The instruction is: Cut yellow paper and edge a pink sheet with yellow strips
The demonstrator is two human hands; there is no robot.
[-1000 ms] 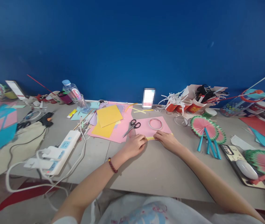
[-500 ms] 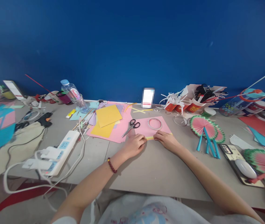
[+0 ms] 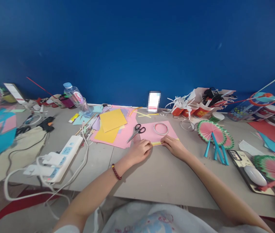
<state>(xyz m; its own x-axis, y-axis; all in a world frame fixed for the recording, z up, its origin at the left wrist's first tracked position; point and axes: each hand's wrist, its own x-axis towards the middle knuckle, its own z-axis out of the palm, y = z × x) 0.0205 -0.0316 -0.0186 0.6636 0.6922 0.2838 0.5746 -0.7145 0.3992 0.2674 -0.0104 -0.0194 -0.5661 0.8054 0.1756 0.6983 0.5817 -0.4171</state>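
Observation:
A narrow yellow paper strip (image 3: 156,143) runs along the near edge of a pink sheet of paper (image 3: 149,131) on the table. My left hand (image 3: 141,150) has its fingers curled closed on the strip's left part; a beaded bracelet is on that wrist. Toward the strip's other end, my right hand (image 3: 174,147) has its fingers bent together on the same edge. My fingers partly hide the strip. On the pink sheet lies a roll of tape (image 3: 161,134). Scissors (image 3: 139,128) with black handles rest at its left side, closed.
Yellow sheets (image 3: 113,120) lie on larger pink paper to the left. A white power strip (image 3: 67,157) with cables and a plastic bottle (image 3: 78,98) are farther left. Paper fans (image 3: 211,132), a phone (image 3: 237,158) and a mouse (image 3: 255,175) occupy the right. Cups (image 3: 201,110) stand at the back.
My right hand has slid slightly to the right along the yellow strip, showing a bit more of it between the hands. The left hand stays in place.

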